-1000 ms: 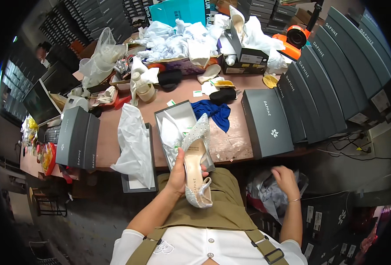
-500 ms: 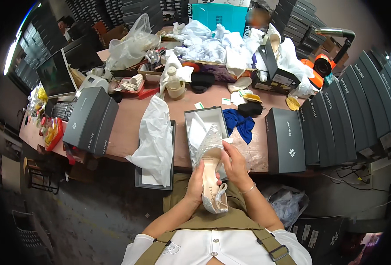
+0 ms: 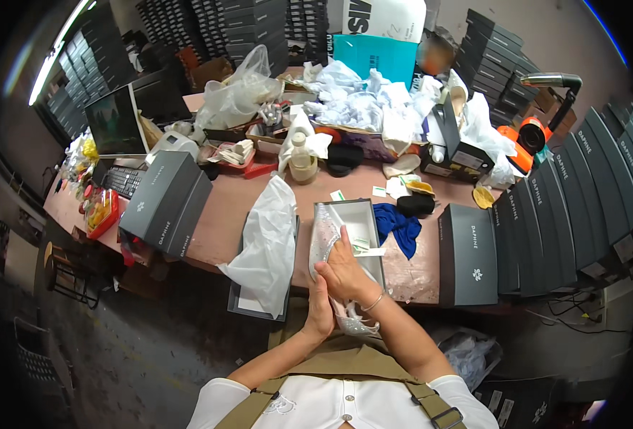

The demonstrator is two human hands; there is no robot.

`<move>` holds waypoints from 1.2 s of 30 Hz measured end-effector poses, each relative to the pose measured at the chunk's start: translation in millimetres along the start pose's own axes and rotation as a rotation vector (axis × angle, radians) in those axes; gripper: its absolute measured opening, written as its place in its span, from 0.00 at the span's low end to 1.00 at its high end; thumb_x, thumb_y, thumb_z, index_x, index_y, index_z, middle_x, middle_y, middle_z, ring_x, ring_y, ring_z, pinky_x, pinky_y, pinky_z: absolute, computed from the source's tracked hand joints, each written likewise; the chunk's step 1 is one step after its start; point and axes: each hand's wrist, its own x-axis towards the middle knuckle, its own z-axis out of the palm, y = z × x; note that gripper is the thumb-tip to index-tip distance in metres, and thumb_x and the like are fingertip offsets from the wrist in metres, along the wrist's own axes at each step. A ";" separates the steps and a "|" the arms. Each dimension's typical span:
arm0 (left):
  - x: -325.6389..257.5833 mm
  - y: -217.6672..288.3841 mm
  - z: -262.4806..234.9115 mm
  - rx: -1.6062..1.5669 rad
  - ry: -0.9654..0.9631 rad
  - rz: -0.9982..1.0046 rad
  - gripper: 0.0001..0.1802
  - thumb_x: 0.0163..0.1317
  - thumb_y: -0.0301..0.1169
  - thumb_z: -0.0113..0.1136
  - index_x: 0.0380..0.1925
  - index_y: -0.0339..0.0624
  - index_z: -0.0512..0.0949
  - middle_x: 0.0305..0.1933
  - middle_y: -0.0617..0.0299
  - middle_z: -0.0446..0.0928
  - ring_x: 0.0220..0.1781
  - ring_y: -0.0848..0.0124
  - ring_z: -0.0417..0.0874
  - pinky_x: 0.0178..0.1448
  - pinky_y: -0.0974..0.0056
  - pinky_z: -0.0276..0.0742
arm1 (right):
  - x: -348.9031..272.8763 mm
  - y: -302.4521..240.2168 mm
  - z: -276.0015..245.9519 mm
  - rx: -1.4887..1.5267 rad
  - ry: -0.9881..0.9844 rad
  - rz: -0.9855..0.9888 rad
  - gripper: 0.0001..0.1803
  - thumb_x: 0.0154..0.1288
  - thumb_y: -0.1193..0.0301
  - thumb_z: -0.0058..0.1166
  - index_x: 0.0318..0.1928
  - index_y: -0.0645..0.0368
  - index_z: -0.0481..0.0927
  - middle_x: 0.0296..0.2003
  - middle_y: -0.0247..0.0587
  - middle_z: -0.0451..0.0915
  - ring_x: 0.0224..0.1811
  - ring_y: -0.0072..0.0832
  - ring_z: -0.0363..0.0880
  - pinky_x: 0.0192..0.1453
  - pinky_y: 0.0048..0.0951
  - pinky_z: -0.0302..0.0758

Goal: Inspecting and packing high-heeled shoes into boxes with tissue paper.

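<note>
Both hands on one glittery silver high-heeled shoe [image 3: 329,247], held at the table [image 3: 216,222] edge, toe over the open shoe box [image 3: 363,214]. Right hand [image 3: 345,268] clasps the shoe's middle from above; left hand [image 3: 321,314] closes around the heel end below. Shoe not yet in the box, so boxing looks unfinished. White tissue paper [image 3: 266,247] lies on the box lid [image 3: 256,304] just left. Blue cloth [image 3: 399,225] beside the box; closed dark boxes [image 3: 470,254] to the right.

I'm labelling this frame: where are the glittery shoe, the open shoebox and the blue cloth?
glittery shoe [image 3: 324,236], head view, toe part above the hands.
open shoebox [image 3: 366,211], head view, inner wall.
blue cloth [image 3: 396,223], head view, middle folds.
</note>
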 end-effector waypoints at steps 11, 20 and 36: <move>32.1 72.5 7.6 0.116 -0.070 -0.218 0.33 0.74 0.54 0.28 0.65 0.39 0.59 0.61 0.54 0.69 0.60 0.67 0.73 0.65 0.61 0.68 | -44.5 -59.8 -17.0 -0.098 -0.173 0.001 0.40 0.69 0.50 0.42 0.61 0.80 0.60 0.54 0.69 0.67 0.64 0.59 0.59 0.73 0.60 0.35; 29.5 71.0 -17.1 0.053 0.047 -0.404 0.37 0.70 0.61 0.31 0.55 0.38 0.69 0.51 0.57 0.75 0.53 0.68 0.78 0.56 0.61 0.75 | -39.8 -53.7 11.7 0.072 -0.238 0.150 0.37 0.72 0.47 0.31 0.46 0.80 0.70 0.43 0.65 0.69 0.51 0.57 0.65 0.70 0.60 0.43; -15.7 105.1 -84.4 -0.161 -0.078 -0.709 0.29 0.69 0.46 0.46 0.54 0.26 0.67 0.43 0.44 0.77 0.26 0.67 0.79 0.25 0.64 0.78 | -52.7 -32.7 -40.7 0.758 -0.154 0.347 0.28 0.64 0.75 0.53 0.65 0.61 0.64 0.63 0.48 0.67 0.57 0.33 0.74 0.60 0.34 0.69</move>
